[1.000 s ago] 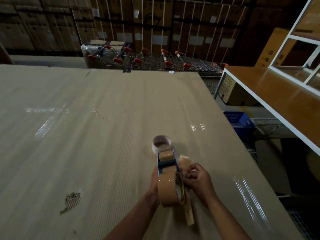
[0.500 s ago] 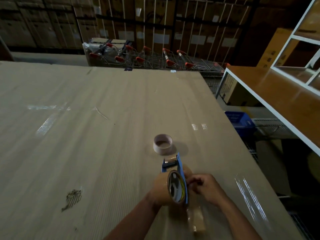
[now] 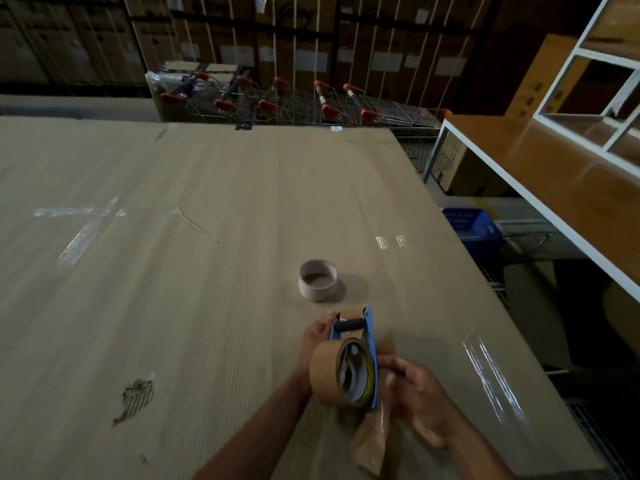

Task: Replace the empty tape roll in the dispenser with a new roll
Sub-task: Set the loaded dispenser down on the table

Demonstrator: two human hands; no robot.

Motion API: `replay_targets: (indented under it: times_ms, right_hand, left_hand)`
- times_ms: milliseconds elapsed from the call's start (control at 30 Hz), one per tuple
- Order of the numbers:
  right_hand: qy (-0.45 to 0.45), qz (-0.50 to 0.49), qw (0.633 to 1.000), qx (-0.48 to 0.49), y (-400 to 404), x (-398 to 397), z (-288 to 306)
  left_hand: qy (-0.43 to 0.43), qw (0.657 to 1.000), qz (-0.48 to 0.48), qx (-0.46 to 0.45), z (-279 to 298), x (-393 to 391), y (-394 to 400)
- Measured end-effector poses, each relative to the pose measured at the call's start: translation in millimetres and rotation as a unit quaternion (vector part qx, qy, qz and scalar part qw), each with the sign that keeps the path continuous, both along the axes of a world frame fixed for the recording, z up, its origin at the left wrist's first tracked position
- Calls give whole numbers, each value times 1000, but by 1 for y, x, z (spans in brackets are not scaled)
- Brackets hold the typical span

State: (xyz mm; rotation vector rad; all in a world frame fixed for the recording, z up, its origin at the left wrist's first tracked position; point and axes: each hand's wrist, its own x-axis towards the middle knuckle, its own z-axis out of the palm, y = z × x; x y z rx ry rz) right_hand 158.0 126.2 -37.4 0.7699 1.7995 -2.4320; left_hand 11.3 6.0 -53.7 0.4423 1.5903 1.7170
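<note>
On the cardboard-covered counter (image 3: 173, 271), an empty tape core (image 3: 317, 279) is stood just beyond the hands. The blue dispenser (image 3: 360, 336), loaded with a brown tape roll (image 3: 325, 374), is gripped by the left hand (image 3: 316, 336). A loose tape strip (image 3: 372, 445) is pinched by the right hand (image 3: 420, 398).

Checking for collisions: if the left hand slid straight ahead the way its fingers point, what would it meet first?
Probably the empty whitish cardboard tape core standing just beyond; the left hand grips the blue tape dispenser and points roughly toward it, though depth is unclear.
</note>
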Motion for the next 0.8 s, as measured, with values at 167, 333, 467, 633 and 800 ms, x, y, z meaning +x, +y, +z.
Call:
replay_targets:
  times_ms: [167,333,467,633,800]
  right_hand:
    - [1,30,993,115,6,-2,-17]
    - [-21,18,974,224,4,0,-26]
    - [-24,-68,994,87,-4,-2,-23]
    - [-102,-108,935,321,-10,4,-40]
    - [-50,-146,832,532,-10,10,-40]
  left_hand:
    - [-82,996,-28,22,-17,-23,-5]
    - [-101,988,-90,71,-19,-34,-9]
    - [-74,991,-94,62,-21,-48,-10]
    - [-68,993,-87,36,-25,-52,-13]
    - [6,999,-38,1,-32,-47,-12]
